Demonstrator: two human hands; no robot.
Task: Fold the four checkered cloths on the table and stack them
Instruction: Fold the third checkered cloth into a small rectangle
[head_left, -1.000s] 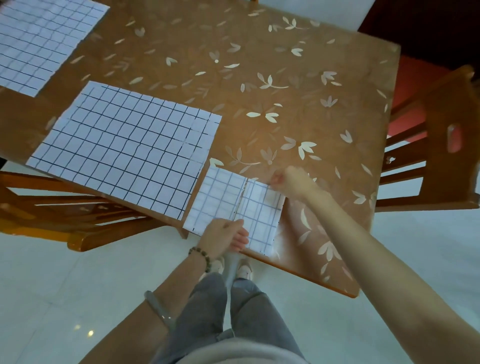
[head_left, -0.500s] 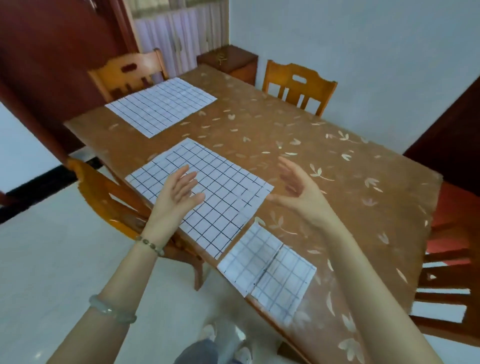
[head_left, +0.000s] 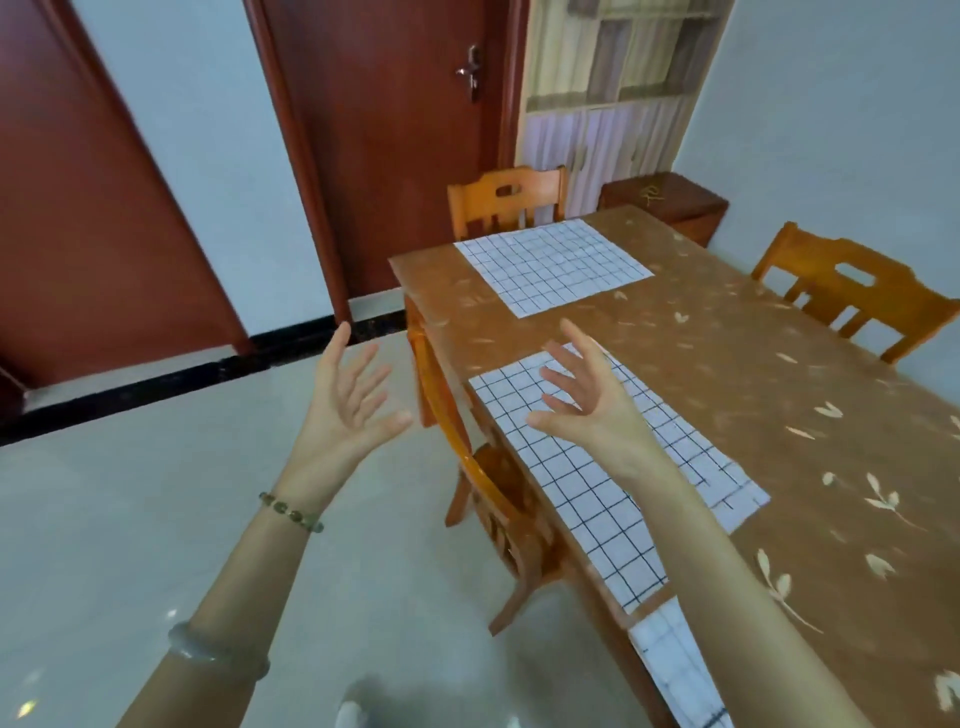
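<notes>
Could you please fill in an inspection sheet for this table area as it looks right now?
Surface: brown leaf-patterned table.
Job's things: near cloth and far cloth lie flat, unfolded; folded cloth at the table's near edge; fourth not in view.
Clutter: nothing seen.
Hands: left hand and right hand open, raised, holding nothing.
Cables: nothing seen.
Surroundings: wooden chairs, red door, small cabinet.

A home dining room: wooden table (head_left: 727, 364), matching chairs (head_left: 506, 200), curtained window (head_left: 613, 88), red doors (head_left: 384, 130).
</notes>
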